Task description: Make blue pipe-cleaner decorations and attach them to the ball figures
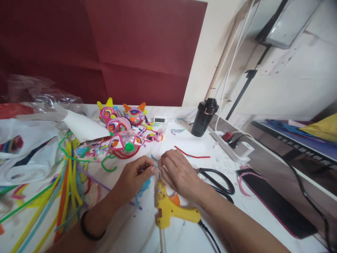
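Observation:
Over the white table, my left hand (138, 174) and my right hand (177, 170) meet with fingertips pinched. Between them is a short light-blue pipe cleaner (154, 159), its upper end sticking out above the left fingers; the rest is mostly covered by the fingers. Just below my hands lies a yellow glue gun (167, 211), nozzle pointing up toward the fingertips and a clear glue stick coming out of its rear. Some blue fuzzy pieces (143, 188) lie beneath my left hand. A red pipe cleaner (193, 154) rests on white paper beyond my right hand.
Black-handled scissors (221, 179) and a dark phone (276, 203) lie to the right. Ahead stand a black bottle (204, 117), a small digital clock (159, 120) and several colourful decorated balls (126, 144). Loose pipe cleaners (67, 179) spread at left; a power strip (231, 146) sits at right.

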A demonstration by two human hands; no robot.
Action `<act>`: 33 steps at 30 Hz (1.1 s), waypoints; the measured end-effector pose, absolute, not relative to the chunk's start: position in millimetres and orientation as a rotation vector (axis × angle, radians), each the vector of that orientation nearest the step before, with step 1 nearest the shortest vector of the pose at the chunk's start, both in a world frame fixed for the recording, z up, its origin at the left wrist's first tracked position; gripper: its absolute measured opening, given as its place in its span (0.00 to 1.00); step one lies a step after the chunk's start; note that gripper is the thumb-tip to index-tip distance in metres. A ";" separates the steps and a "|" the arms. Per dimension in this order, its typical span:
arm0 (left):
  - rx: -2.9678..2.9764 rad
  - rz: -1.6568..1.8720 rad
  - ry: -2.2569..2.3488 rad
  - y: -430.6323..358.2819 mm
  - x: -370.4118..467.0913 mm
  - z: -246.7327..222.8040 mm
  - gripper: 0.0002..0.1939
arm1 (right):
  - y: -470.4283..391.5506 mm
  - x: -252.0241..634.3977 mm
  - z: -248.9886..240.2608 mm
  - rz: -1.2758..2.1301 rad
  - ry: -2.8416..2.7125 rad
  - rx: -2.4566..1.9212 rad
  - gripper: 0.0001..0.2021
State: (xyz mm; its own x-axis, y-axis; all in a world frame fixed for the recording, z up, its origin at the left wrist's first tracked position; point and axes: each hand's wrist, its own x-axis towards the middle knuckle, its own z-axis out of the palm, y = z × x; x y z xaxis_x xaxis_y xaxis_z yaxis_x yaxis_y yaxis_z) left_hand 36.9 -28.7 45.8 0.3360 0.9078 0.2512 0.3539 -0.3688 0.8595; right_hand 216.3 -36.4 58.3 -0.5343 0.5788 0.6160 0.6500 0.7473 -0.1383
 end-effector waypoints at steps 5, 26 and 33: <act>2.837 1.195 1.040 -29.0 28.5 42.2 0.08 | -39.0 212.2 60.9 1.193 -1.812 -1.042 0.06; 3.069 1.221 0.978 -26.0 29.8 43.2 0.08 | -38.6 215.9 64.0 1.102 -1.670 -1.245 0.05; 3.244 1.207 0.852 -24.3 29.8 44.1 0.10 | -30.4 217.3 57.9 1.233 -1.563 -1.346 0.06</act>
State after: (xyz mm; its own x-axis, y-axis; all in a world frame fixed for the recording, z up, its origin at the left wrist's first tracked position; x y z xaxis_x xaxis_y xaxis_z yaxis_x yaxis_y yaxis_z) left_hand 29.8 -24.3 44.1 0.6715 0.2768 0.6873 0.5548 -0.8027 -0.2188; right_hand 217.3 -30.4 57.9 -0.1941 0.9790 -0.0625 0.2888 -0.0039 -0.9574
